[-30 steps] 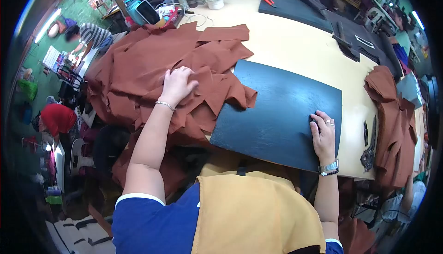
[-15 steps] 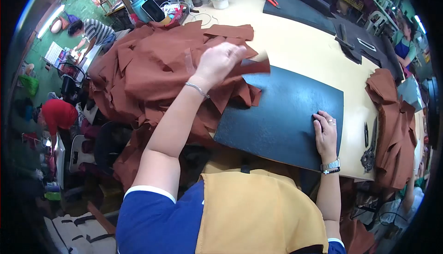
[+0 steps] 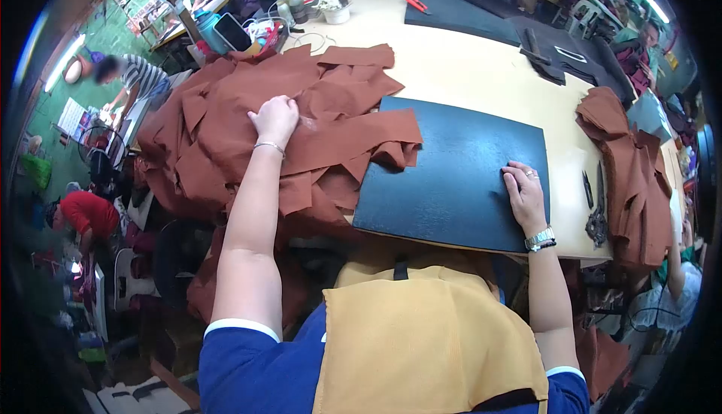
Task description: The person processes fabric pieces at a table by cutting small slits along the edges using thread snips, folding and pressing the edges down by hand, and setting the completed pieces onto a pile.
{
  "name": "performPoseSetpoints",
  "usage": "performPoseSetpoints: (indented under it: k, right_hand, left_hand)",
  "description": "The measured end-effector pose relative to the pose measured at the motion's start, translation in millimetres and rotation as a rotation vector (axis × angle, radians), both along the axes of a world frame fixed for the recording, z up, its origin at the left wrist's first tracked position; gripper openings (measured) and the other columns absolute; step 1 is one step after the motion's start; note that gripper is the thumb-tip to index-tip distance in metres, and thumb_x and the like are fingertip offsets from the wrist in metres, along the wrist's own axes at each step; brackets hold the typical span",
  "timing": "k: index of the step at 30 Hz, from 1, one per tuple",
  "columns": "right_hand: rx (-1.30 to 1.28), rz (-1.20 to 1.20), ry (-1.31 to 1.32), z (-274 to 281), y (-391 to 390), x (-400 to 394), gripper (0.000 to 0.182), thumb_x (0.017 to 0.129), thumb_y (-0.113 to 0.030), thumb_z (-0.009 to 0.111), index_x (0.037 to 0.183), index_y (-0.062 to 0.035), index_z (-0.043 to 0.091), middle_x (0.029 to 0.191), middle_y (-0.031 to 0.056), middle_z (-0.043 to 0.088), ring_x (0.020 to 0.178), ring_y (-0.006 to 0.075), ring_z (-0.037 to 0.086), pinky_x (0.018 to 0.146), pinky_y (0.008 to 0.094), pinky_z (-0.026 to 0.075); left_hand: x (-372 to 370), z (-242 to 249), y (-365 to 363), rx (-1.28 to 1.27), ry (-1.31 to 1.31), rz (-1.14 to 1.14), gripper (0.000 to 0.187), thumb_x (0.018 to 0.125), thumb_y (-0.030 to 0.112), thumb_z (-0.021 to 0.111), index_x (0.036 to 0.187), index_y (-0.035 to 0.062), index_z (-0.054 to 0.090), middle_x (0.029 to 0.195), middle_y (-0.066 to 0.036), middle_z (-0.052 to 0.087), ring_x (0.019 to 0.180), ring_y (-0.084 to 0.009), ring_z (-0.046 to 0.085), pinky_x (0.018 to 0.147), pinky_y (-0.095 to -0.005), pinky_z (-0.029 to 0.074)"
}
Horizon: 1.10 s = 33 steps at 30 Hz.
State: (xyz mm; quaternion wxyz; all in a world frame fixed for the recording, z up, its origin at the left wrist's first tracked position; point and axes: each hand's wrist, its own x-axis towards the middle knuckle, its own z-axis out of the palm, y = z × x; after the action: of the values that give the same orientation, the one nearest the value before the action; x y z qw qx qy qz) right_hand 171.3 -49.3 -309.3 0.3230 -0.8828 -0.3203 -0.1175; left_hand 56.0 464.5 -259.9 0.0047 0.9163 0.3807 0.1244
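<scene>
My left hand (image 3: 277, 119) is closed on the rust-brown fabric pile (image 3: 203, 143) at the left of the table, its fingers bent against the cloth. A long strip of the same fabric (image 3: 361, 134) runs right from near that hand, and its end lies over the upper left part of a dark board (image 3: 451, 181). Toward the board's right edge rests my right hand (image 3: 524, 188), palm down with its fingers slightly apart, holding nothing.
Right of the board lie dark scissors (image 3: 596, 226), a thin black tool (image 3: 587, 189) and another brown fabric stack (image 3: 632, 181). Farther back are orange-handled scissors (image 3: 416, 3), black sheets (image 3: 459, 17) and a white tub (image 3: 335, 12). Several people are around the room.
My left hand has moved left and down over the pile. The strip's end, raised and blurred before, now lies flat across the board's corner. My right hand stays on the board.
</scene>
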Motion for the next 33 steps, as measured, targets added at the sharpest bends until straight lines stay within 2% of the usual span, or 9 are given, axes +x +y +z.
performPoseSetpoints:
  k: [3, 7, 9, 12, 13, 15, 17, 22, 33]
  right_hand:
    - [0.018, -0.006, -0.007, -2.0, 0.4, 1.1, 0.024, 0.096, -0.023, 0.059, 0.104, -0.0036, 0.070, 0.115, 0.0165, 0.066, 0.110, 0.0333, 0.058, 0.098, 0.0412, 0.044]
    - [0.033, -0.006, -0.022, -3.0, -0.1, 1.5, 0.023, 0.095, -0.023, 0.060, 0.103, -0.0040, 0.070, 0.114, 0.0162, 0.067, 0.110, 0.0325, 0.058, 0.097, 0.0413, 0.045]
    - [0.038, -0.007, -0.012, -2.5, -1.0, 0.7, 0.023, 0.095, -0.023, 0.060, 0.103, -0.0042, 0.070, 0.113, 0.0164, 0.067, 0.110, 0.0321, 0.058, 0.097, 0.0413, 0.045]
    - [0.195, -0.034, 0.145, -4.6, -7.8, 3.3, 0.035, 0.100, -0.031, 0.052, 0.119, -0.0038, 0.063, 0.118, 0.0163, 0.065, 0.113, 0.0315, 0.058, 0.098, 0.0389, 0.044]
    - [0.289, -0.051, 0.209, -6.1, -10.0, 4.7, 0.039, 0.102, -0.033, 0.050, 0.124, -0.0031, 0.060, 0.120, 0.0164, 0.064, 0.114, 0.0308, 0.058, 0.099, 0.0382, 0.044]
    - [0.528, -0.072, 0.237, -16.3, -13.6, 11.0, 0.048, 0.103, -0.039, 0.046, 0.132, -0.0009, 0.053, 0.125, 0.0172, 0.060, 0.118, 0.0284, 0.056, 0.102, 0.0366, 0.042]
    - [0.687, -0.091, 0.252, -24.7, -16.7, 18.3, 0.056, 0.103, -0.044, 0.046, 0.137, 0.0009, 0.048, 0.129, 0.0182, 0.058, 0.121, 0.0260, 0.055, 0.103, 0.0354, 0.042]
    - [0.790, -0.062, 0.310, -24.3, -12.7, 16.9, 0.062, 0.098, -0.045, 0.057, 0.138, 0.0011, 0.047, 0.131, 0.0192, 0.056, 0.122, 0.0235, 0.055, 0.102, 0.0340, 0.044]
    - [0.274, -0.331, -0.063, -27.5, -9.4, 18.5, 0.045, 0.090, -0.023, 0.063, 0.128, -0.0001, 0.057, 0.132, 0.0229, 0.055, 0.125, 0.0366, 0.051, 0.108, 0.0416, 0.039]
  left_hand:
    - [8.0, 16.4, 10.4, -0.171, -0.307, 0.029, 0.039, 0.095, 0.038, 0.049, 0.104, 0.0060, 0.071, 0.101, -0.021, 0.070, 0.099, -0.0414, 0.066, 0.092, -0.0480, 0.049]
    - [39.0, 17.6, 20.9, -0.352, -1.092, -0.332, 0.040, 0.103, 0.029, 0.047, 0.102, -0.0062, 0.064, 0.092, -0.022, 0.068, 0.082, -0.0276, 0.065, 0.075, -0.0360, 0.049]
    - [31.8, 54.9, -61.7, -0.424, -1.162, -0.496, 0.033, 0.103, 0.024, 0.048, 0.103, -0.0057, 0.062, 0.090, -0.020, 0.065, 0.082, -0.0261, 0.064, 0.075, -0.0328, 0.048]
    - [10.0, 46.9, -162.3, -0.503, -0.714, -0.957, 0.017, 0.099, 0.016, 0.054, 0.103, 0.0025, 0.063, 0.101, -0.015, 0.066, 0.095, -0.0269, 0.063, 0.088, -0.0349, 0.047]
    - [-1.7, 47.0, -197.8, -0.404, -0.536, -1.145, 0.014, 0.098, 0.015, 0.054, 0.105, 0.0078, 0.064, 0.112, -0.011, 0.068, 0.109, -0.0285, 0.062, 0.107, -0.0511, 0.036]
    - [-13.2, 20.3, -233.7, -0.321, -0.248, -1.377, 0.015, 0.094, 0.015, 0.056, 0.106, 0.0114, 0.064, 0.125, -0.007, 0.064, 0.123, -0.0293, 0.056, 0.115, -0.0573, 0.022]
    - [-23.7, -1.0, -250.7, -0.399, -0.059, -1.332, 0.025, 0.095, 0.025, 0.057, 0.118, 0.0158, 0.063, 0.138, -0.004, 0.057, 0.139, -0.0284, 0.042, 0.114, -0.0657, 0.014]
    - [-34.7, -42.6, -248.7, -0.397, -0.047, -1.119, 0.042, 0.090, 0.035, 0.066, 0.125, 0.0125, 0.061, 0.146, -0.010, 0.049, 0.141, -0.0326, 0.036, 0.115, -0.0591, 0.020]
    - [-37.8, -44.4, -246.3, -0.147, -0.230, -0.987, 0.043, 0.085, 0.034, 0.072, 0.122, 0.0139, 0.063, 0.144, -0.010, 0.050, 0.137, -0.0321, 0.041, 0.111, -0.0556, 0.029]
